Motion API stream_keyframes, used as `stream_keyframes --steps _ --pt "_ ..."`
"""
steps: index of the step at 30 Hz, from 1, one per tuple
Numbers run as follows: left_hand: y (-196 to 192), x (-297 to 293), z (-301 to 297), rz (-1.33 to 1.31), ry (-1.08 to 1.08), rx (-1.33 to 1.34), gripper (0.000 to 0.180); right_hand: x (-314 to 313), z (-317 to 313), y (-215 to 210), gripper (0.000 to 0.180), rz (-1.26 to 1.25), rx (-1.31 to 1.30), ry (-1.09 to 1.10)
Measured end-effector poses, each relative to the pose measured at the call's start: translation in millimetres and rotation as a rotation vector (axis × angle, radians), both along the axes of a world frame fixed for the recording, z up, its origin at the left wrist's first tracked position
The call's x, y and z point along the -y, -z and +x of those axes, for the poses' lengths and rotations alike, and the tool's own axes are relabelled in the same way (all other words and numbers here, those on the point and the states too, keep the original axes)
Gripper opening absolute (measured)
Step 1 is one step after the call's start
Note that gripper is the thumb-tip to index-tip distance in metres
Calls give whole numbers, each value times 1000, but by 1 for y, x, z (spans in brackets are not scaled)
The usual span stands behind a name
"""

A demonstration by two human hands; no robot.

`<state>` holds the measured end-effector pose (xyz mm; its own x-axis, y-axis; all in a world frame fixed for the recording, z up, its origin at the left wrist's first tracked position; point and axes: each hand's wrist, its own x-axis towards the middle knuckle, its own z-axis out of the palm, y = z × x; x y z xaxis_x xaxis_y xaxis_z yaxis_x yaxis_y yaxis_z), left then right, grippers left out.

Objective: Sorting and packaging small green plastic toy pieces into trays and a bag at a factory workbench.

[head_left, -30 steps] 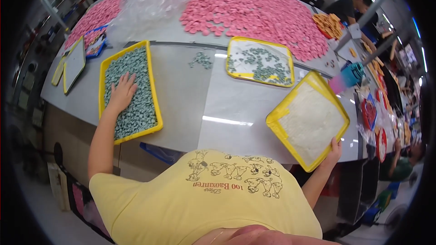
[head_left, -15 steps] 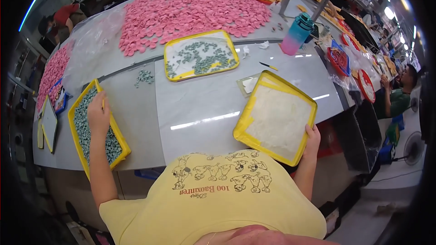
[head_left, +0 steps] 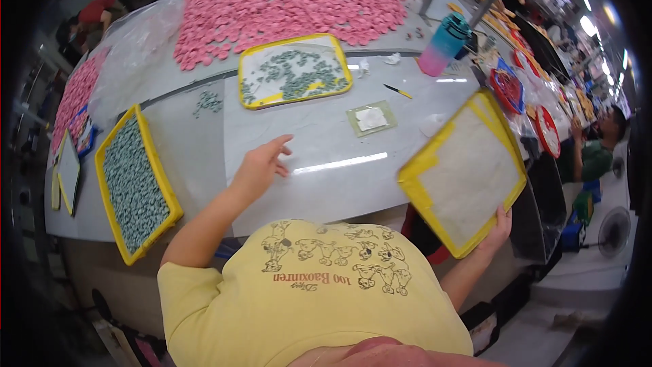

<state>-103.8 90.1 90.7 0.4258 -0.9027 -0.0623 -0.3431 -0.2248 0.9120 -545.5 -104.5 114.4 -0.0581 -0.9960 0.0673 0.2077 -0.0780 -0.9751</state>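
My left hand (head_left: 258, 168) is over the white tabletop (head_left: 319, 183) with its fingers apart and nothing in them. At the right, my right hand (head_left: 498, 232) grips the near edge of a flat yellow-rimmed tray (head_left: 468, 173), its pale base turned up and tilted past the table's edge. A deeper yellow tray (head_left: 171, 197) full of small grey-green pieces (head_left: 136, 183) stands at the left, apart from my left hand. Farther back, another yellow-rimmed tray (head_left: 299, 100) carries scattered green pieces (head_left: 302, 71).
Many pink disc-shaped pieces (head_left: 285, 3) cover the far table. A small packet (head_left: 371, 119), a knife (head_left: 397, 91) and a blue-pink bottle (head_left: 445, 44) lie or stand right of the middle tray. Loose green pieces (head_left: 208, 102) lie left of it. A person (head_left: 598, 153) sits far right.
My left hand has left the filled tray and moved right over the tabletop. My right hand has carried the flat tray farther right, uncovering the small packet.
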Motion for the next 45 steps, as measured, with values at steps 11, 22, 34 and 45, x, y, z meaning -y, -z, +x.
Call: stream_keyframes --steps 11,22,34,45 --pt "42 -66 83 -130 -545 399 35 -42 214 48 27 226 -165 -623" --pt "57 3 155 353 -823 722 89 -95 253 42 30 -595 -1208 -456" --pt "65 39 227 297 -740 907 37 -77 255 60 29 -614 -940 -493" --pt "66 63 244 376 -573 1003 23 -63 239 63 29 -501 -896 -495"
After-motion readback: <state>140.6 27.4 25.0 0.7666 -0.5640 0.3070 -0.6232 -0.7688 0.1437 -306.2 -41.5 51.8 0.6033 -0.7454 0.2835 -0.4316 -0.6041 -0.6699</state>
